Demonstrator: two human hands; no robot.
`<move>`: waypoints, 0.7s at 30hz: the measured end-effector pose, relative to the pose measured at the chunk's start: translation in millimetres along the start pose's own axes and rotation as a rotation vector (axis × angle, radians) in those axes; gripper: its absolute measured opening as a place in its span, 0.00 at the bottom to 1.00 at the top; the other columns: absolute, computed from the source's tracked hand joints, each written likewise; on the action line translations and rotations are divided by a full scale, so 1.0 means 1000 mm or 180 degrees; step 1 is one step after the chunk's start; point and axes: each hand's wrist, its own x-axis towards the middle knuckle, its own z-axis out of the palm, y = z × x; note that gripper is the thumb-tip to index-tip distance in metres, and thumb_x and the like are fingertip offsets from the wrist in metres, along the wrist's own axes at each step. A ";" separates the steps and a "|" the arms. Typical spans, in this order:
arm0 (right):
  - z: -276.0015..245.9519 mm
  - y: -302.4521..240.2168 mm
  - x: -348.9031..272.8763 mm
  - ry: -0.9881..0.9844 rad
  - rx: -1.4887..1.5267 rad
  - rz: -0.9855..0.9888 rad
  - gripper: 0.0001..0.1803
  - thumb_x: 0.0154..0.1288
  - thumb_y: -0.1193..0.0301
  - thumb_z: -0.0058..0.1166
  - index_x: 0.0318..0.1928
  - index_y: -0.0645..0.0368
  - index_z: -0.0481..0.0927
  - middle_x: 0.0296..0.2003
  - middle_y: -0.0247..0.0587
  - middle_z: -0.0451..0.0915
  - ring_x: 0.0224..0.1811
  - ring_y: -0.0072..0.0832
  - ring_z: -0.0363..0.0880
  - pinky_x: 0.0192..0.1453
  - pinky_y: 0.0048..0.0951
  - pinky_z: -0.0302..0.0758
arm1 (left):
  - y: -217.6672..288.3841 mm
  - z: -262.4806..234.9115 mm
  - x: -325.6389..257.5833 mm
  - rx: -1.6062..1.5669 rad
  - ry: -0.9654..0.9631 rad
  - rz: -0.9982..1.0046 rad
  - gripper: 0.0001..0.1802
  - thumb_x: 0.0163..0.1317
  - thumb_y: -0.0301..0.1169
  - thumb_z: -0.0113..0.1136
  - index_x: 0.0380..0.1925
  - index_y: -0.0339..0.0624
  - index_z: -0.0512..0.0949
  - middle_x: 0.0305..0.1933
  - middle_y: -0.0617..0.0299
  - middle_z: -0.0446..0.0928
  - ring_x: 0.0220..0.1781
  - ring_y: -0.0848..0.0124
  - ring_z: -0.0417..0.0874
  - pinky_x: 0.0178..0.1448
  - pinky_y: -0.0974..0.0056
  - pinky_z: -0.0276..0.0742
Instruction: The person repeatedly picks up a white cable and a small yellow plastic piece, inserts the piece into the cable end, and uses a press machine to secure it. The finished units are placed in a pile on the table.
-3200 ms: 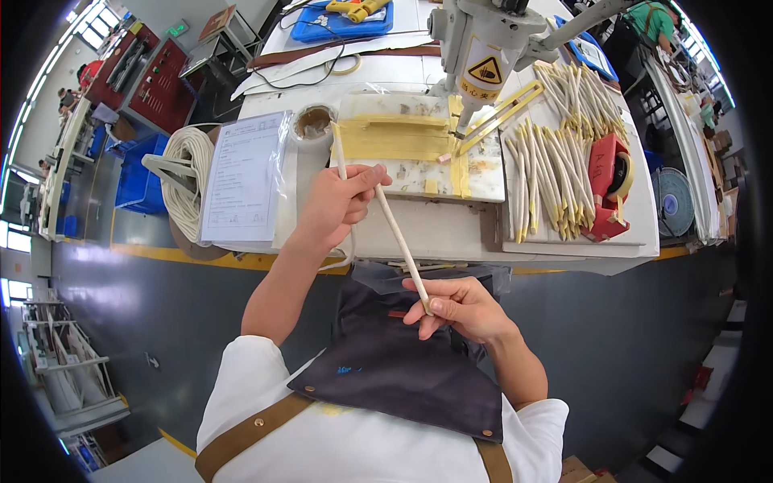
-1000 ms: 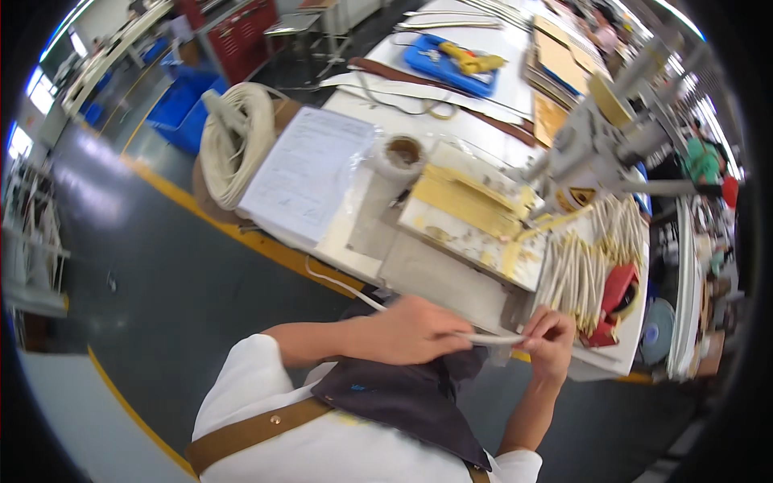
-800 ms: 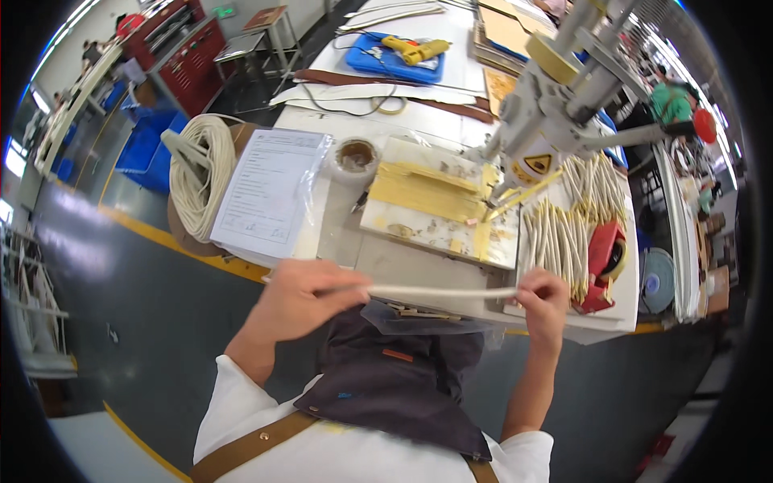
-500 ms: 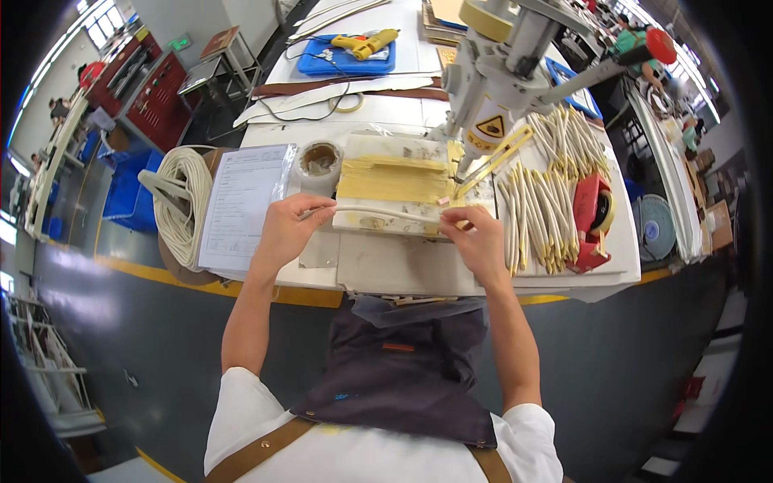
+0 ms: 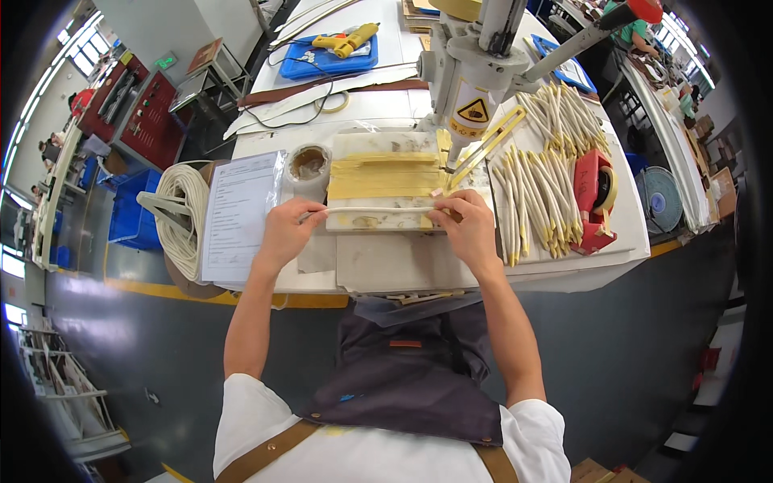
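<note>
A short length of white cord (image 5: 378, 209) is stretched straight between my two hands. My left hand (image 5: 291, 229) pinches its left end, and my right hand (image 5: 465, 228) pinches the right end. The cord lies along the front part of a white block (image 5: 386, 145) whose middle is covered with yellow tape strips (image 5: 386, 179). Just beyond my right hand stands a grey lever press (image 5: 475, 80) with a warning label. To the right lie bundles of cut white cords (image 5: 538, 201) with yellow-taped ends.
A red tape dispenser (image 5: 594, 205) stands right of the cut cords. On the left are a printed sheet (image 5: 241, 217), a coil of white cord (image 5: 179, 221) and a tape roll (image 5: 308, 165). Farther back, a blue tray (image 5: 326, 64) holds a yellow glue gun (image 5: 348, 40).
The cord, slightly bowed before, is now straight and lower against the front of the block. Both hands keep their pinch. The whole view has shifted slightly.
</note>
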 end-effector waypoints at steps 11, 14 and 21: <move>0.001 0.005 -0.001 -0.0037 -0.0066 -0.0033 0.07 0.60 0.77 0.66 0.40 0.61 0.88 0.38 0.43 0.80 0.40 0.38 0.80 0.46 0.36 0.78 | -0.006 -0.001 0.001 0.0696 -0.0006 0.0684 0.07 0.61 0.25 0.67 0.39 0.37 0.87 0.34 0.56 0.83 0.27 0.65 0.81 0.32 0.65 0.75; -0.004 0.008 -0.001 -0.0078 -0.0179 -0.0225 0.10 0.60 0.76 0.67 0.44 0.61 0.87 0.41 0.43 0.81 0.41 0.38 0.80 0.46 0.37 0.78 | -0.005 0.005 0.003 0.0762 0.0132 0.0846 0.05 0.61 0.25 0.67 0.36 0.37 0.86 0.33 0.57 0.83 0.29 0.63 0.81 0.33 0.64 0.76; -0.142 -0.013 -0.017 0.0984 -0.0247 -0.0122 0.17 0.63 0.73 0.66 0.52 0.59 0.84 0.46 0.42 0.85 0.35 0.27 0.84 0.37 0.29 0.79 | 0.019 -0.009 -0.027 -0.0027 0.0274 -0.0052 0.05 0.63 0.24 0.63 0.35 0.32 0.84 0.30 0.59 0.81 0.30 0.69 0.82 0.37 0.66 0.75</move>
